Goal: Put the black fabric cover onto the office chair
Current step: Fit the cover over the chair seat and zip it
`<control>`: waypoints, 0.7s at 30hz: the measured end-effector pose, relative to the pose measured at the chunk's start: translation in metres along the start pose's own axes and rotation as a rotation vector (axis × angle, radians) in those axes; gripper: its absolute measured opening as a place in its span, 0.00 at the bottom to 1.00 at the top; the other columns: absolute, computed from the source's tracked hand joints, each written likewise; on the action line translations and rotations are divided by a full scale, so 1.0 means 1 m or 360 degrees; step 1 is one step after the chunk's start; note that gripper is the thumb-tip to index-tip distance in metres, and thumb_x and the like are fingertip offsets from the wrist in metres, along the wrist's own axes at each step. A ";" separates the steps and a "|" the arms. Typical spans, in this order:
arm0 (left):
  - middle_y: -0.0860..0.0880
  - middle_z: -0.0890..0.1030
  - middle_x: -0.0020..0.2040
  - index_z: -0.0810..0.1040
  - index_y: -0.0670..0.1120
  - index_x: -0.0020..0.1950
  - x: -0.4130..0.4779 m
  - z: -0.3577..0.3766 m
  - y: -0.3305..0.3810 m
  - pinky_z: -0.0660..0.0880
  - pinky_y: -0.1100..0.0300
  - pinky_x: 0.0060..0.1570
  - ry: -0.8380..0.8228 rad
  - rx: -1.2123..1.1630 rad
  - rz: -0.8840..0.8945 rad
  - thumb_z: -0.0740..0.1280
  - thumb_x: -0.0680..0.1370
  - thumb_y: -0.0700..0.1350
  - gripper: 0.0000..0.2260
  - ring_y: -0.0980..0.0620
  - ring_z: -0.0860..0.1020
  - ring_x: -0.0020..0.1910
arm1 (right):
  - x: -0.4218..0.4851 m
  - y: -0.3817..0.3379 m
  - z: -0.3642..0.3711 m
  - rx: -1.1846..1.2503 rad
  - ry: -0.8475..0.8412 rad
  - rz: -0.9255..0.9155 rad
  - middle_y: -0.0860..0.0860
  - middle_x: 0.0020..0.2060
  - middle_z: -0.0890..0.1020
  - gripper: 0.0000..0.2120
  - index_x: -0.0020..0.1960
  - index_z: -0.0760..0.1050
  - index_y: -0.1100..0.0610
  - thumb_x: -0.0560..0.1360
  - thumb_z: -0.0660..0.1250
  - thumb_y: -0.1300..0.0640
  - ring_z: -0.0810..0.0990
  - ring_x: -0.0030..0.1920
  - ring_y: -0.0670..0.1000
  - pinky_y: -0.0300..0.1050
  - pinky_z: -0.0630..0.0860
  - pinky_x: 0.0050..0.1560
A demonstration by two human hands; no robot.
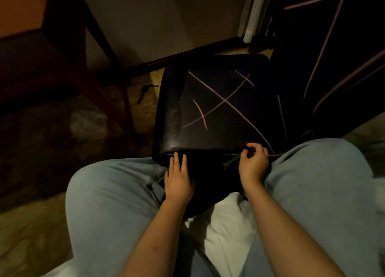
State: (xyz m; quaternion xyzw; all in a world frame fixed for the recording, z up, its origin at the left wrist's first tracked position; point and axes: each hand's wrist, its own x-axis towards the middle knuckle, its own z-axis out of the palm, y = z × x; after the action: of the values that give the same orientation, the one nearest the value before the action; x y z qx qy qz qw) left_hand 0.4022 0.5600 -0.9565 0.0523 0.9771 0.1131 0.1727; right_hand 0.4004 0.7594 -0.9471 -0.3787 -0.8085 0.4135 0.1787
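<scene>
The office chair's seat (173, 114) lies in front of my knees, its left strip showing bare worn black leather. The black fabric cover (227, 93), marked with thin pink lines, is spread over most of the seat and runs up the backrest at the right. My left hand (178, 178) rests flat with straight fingers on the front edge of the seat. My right hand (253, 162) pinches the cover's hem at the front right corner, fingers curled. The cover's lower front part is lost in shadow between my legs.
A dark wooden table leg (112, 54) and frame stand at the left over patterned flooring. A small dark object (145, 91) lies on the floor left of the seat. A white pillar (252, 12) rises behind. My jeans-clad knees flank the seat; white bedding (225, 220) lies beneath me.
</scene>
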 end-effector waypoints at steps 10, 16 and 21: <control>0.42 0.39 0.79 0.45 0.48 0.80 -0.001 0.002 0.042 0.56 0.46 0.73 -0.0136 -0.0152 -0.0026 0.58 0.81 0.48 0.32 0.44 0.43 0.78 | -0.014 -0.007 0.021 -0.0272 -0.0688 -0.0421 0.53 0.58 0.75 0.15 0.59 0.78 0.55 0.73 0.68 0.65 0.74 0.60 0.54 0.42 0.70 0.59; 0.43 0.43 0.80 0.46 0.47 0.80 0.001 -0.005 0.042 0.56 0.46 0.74 -0.0151 -0.0158 -0.0038 0.58 0.82 0.46 0.31 0.45 0.44 0.78 | -0.007 0.001 0.013 -0.0325 -0.0815 -0.0567 0.52 0.57 0.74 0.18 0.60 0.78 0.54 0.72 0.67 0.67 0.72 0.59 0.53 0.45 0.71 0.62; 0.45 0.47 0.80 0.49 0.45 0.80 -0.001 -0.008 0.035 0.59 0.47 0.74 -0.0141 -0.0155 -0.0004 0.59 0.80 0.44 0.30 0.46 0.48 0.78 | -0.001 0.008 -0.002 -0.0131 -0.0440 -0.0232 0.55 0.55 0.76 0.15 0.55 0.80 0.56 0.72 0.66 0.68 0.78 0.55 0.56 0.41 0.72 0.55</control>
State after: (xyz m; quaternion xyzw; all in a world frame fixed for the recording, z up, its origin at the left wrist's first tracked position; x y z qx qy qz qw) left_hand 0.4021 0.5920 -0.9401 0.0474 0.9619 0.1578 0.2182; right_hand 0.4061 0.7630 -0.9521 -0.2656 -0.8670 0.4141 0.0795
